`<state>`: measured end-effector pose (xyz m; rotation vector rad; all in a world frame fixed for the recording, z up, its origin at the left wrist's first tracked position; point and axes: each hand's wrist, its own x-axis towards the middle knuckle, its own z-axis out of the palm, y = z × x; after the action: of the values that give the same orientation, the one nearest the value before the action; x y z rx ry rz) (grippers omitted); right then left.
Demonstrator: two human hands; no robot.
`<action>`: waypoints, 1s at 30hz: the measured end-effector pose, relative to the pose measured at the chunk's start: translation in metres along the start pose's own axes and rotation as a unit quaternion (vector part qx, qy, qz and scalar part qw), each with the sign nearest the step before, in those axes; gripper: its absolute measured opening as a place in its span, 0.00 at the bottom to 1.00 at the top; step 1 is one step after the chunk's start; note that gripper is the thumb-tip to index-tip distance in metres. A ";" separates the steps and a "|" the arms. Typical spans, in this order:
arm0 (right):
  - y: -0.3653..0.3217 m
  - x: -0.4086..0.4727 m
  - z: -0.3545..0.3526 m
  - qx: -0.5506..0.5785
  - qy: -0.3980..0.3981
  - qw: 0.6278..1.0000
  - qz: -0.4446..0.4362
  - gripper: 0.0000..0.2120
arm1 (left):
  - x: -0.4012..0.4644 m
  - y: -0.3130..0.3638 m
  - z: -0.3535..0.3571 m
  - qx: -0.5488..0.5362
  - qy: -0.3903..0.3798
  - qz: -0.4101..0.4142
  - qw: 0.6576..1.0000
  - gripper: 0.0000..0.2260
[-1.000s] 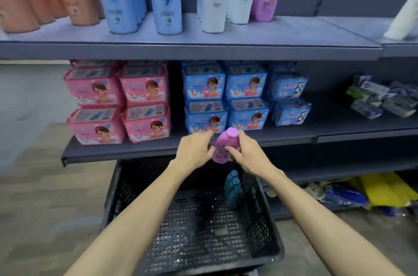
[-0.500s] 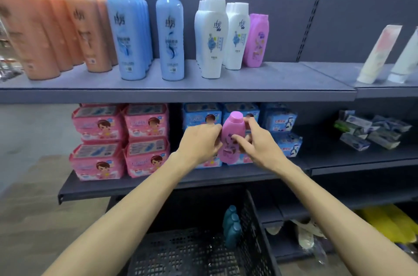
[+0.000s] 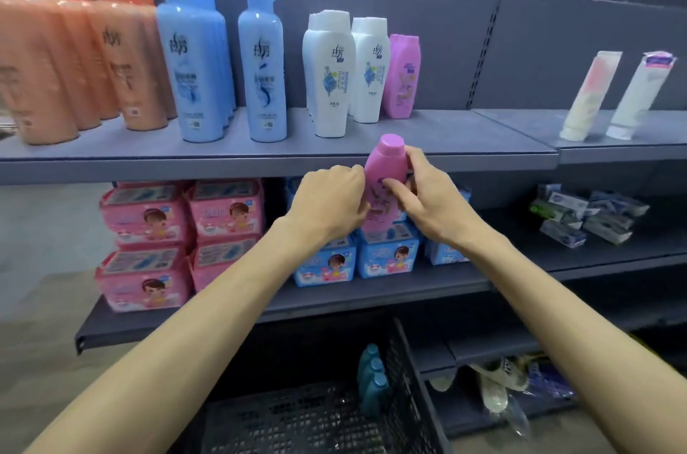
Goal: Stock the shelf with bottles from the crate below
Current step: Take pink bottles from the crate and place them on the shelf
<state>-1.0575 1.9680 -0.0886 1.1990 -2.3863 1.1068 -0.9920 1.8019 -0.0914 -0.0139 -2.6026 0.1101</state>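
Glossy smooth plastic on the pink bottle [image 3: 383,186]; matt grey painted metal for the shelf [image 3: 446,141]. Black plastic lattice on the crate [image 3: 405,379], shiny film wrap over the pink packs [image 3: 148,215], glossy blue bottles [image 3: 262,63].

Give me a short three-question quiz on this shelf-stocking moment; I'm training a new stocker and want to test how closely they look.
1. True or false: the pink bottle in both hands already stands on the upper shelf.
2. What stands directly left of the pink bottle on the shelf?
A. a blue bottle
B. a white bottle
C. an orange bottle
3. What colour are the bottles left in the crate?

Key:
1. False: the left hand and right hand hold it in front of the shelf edge.
2. B, a white bottle.
3. Teal, the teal bottles.
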 end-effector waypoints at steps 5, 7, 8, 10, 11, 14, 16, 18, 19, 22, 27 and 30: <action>-0.008 0.022 -0.033 0.009 0.013 1.000 -0.019 0.15 | 0.029 0.004 -0.031 0.023 0.039 0.009 0.999 0.11; -0.009 0.034 -0.047 0.009 0.018 0.999 -0.029 0.15 | 0.043 0.005 -0.043 0.031 0.051 0.015 0.998 0.11; -0.008 0.040 -0.055 0.011 0.018 0.999 -0.033 0.16 | 0.050 0.006 -0.048 0.033 0.054 0.017 0.998 0.10; -0.005 0.052 -0.068 0.011 0.020 0.999 -0.036 0.16 | 0.064 0.008 -0.056 0.035 0.056 0.019 0.998 0.10; -0.004 0.057 -0.074 0.008 0.024 0.999 -0.036 0.17 | 0.071 0.009 -0.059 0.035 0.057 0.022 0.997 0.10; 0.002 0.068 -0.086 0.001 0.029 0.999 -0.031 0.17 | 0.088 0.011 -0.062 0.033 0.057 0.033 0.997 0.10; 0.010 0.076 -0.092 0.000 0.026 0.999 -0.019 0.17 | 0.098 0.012 -0.059 0.032 0.052 0.038 0.997 0.11; 0.019 0.083 -0.098 -0.003 0.020 1.000 -0.006 0.17 | 0.108 0.012 -0.054 0.035 0.046 0.038 0.998 0.11; 0.023 0.087 -0.101 -0.006 0.018 1.000 -0.001 0.17 | 0.113 0.011 -0.051 0.038 0.041 0.035 0.998 0.11; 0.038 0.100 -0.111 -0.010 0.013 1.000 0.017 0.17 | 0.127 0.012 -0.043 0.038 0.033 0.028 0.998 0.12; 0.064 0.121 -0.122 -0.018 0.003 0.999 0.048 0.15 | 0.143 0.013 -0.027 0.039 0.036 0.013 0.998 0.11; 0.077 0.134 -0.125 -0.012 -0.008 0.998 0.061 0.15 | 0.154 0.011 -0.018 0.044 0.033 0.004 0.998 0.11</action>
<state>-1.2147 2.0099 0.0260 1.0706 -2.5063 1.1054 -1.1152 1.8192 0.0016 0.0044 -2.5288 0.2226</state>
